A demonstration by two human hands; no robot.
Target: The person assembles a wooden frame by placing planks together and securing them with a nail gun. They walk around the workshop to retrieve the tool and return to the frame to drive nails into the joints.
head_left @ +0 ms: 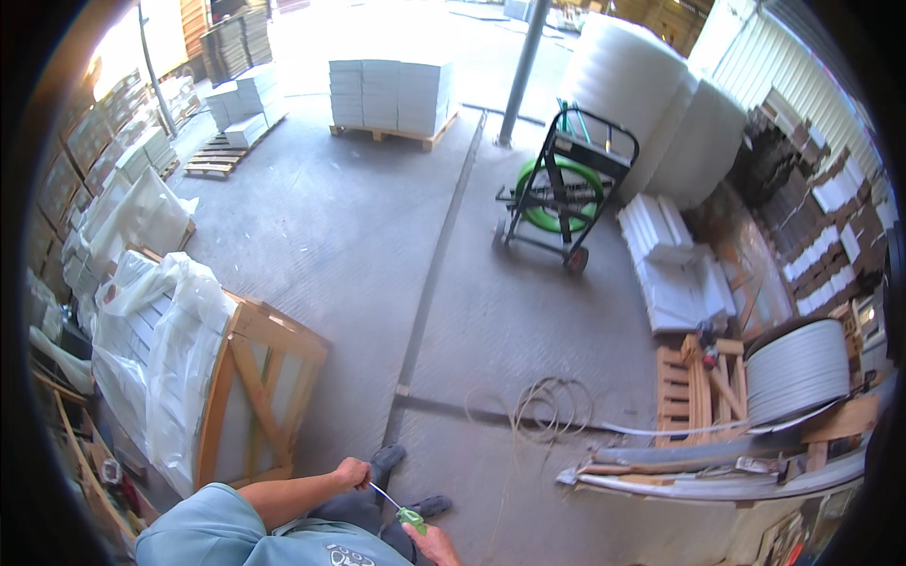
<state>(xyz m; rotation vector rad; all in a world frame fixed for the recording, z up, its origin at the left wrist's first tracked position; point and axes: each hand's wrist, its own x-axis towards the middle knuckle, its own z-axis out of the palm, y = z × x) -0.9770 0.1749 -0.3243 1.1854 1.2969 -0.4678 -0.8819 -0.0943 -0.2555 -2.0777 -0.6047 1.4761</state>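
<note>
A screwdriver with a green handle [411,518] and a thin metal shaft is held in front of my body, low in the view. My right hand [436,544] is closed around the handle's rear end. My left hand [354,474] is closed at the far end of the shaft, its fingers pinched on the tip. Whether those fingers also hold something small cannot be made out. Both hands are above my dark shoes [387,462], over the grey floor.
To the left stands a wooden crate [255,396] draped in plastic sheeting. Ahead are a strapping cart [566,189] with a green reel and a pallet of white boxes [392,99]. Coiled strap [547,410] lies on the floor. On the right sit a white spool [797,373] and pallet wood [698,391].
</note>
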